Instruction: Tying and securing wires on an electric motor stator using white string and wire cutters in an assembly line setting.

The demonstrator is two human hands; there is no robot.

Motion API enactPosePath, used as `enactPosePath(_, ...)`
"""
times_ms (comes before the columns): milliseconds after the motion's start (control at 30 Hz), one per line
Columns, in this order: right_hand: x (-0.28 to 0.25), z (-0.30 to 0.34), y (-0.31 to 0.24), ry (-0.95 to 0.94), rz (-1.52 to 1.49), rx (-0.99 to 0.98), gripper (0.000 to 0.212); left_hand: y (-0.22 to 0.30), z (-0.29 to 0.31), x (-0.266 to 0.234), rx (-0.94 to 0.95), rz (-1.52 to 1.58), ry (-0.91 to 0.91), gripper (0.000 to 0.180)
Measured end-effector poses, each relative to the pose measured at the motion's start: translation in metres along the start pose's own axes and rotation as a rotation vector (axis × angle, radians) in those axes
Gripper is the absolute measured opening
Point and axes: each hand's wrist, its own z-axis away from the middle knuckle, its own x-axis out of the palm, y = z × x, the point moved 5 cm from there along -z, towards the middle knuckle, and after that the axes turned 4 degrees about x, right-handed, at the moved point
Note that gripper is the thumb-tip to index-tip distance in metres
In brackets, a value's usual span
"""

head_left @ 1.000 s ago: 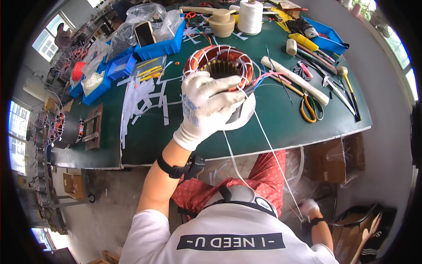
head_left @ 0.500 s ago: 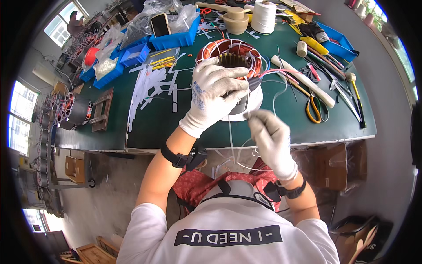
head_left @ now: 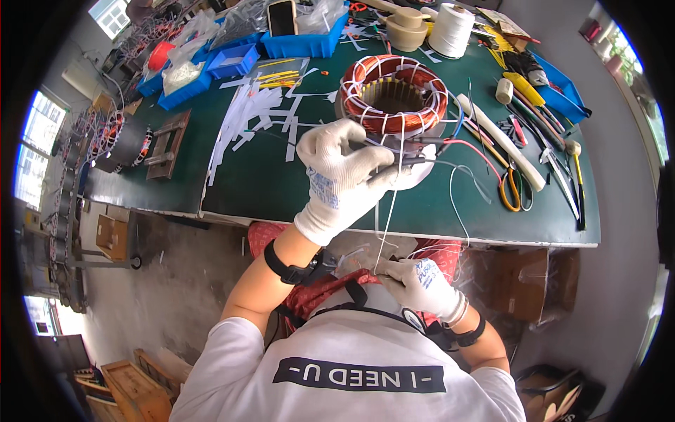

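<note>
A white lacing cord [head_left: 385, 218] runs taut from the lower centre of the frame up to the motor stator [head_left: 394, 98], a ring of copper windings already bound with white ties, lying flat on the green table [head_left: 281, 183] just above centre. The left hand [head_left: 344, 176], gloved in white, sits at the stator's near edge with its fingers pinched together on a thin dark tool or needle [head_left: 394, 163] where the cord meets the coil. The right hand [head_left: 420, 285], also gloved, is low in the frame close to the body, closed around the cord's free end and drawing it down.

To tie this stitch well, the pull should probably stay steady and in line with the cord, while the left hand keeps the loop pressed against the winding so it does not slip.

Coloured lead wires [head_left: 450, 144] trail right of the stator. Further right lie orange-handled scissors [head_left: 508, 190]; a white thread spool [head_left: 451, 29] stands at the upper edge, blue bins [head_left: 302, 42] upper left.
</note>
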Motion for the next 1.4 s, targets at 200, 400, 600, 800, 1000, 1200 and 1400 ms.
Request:
enactPosePath(200,0.011,-0.006,0.007,-0.02,0.09,-0.052,0.02,-0.006,0.021,-0.005,-0.31,0.38,-0.143,0.014)
enactPosePath(400,0.046,-0.003,0.035,-0.148,0.335,0.003,0.018,-0.011,0.039,0.013,-0.982,1.316,-0.205,0.013)
enactPosePath(600,0.04,-0.024,0.038,-0.252,0.461,0.044,0.024,-0.012,0.038,0.004,-0.811,0.963,-0.34,0.027)
enactPosePath(800,-0.01,-0.045,0.023,-0.025,-0.362,0.183,0.032,-0.008,0.055,-0.017,-0.671,0.963,-0.39,0.045)
enactPosePath(1000,-0.035,-0.044,0.029,0.282,-0.764,0.332,0.029,-0.021,0.082,-0.063,-0.826,0.852,-0.371,0.033)
enactPosePath(1200,-0.049,-0.053,0.027,0.327,-0.711,0.29,0.035,-0.025,0.099,-0.074,-0.866,0.798,-0.295,0.019)
enactPosePath(1400,-0.052,-0.055,0.026,0.311,-0.668,0.289,0.032,-0.043,0.138,-0.099,-1.017,0.782,-0.336,0.012)
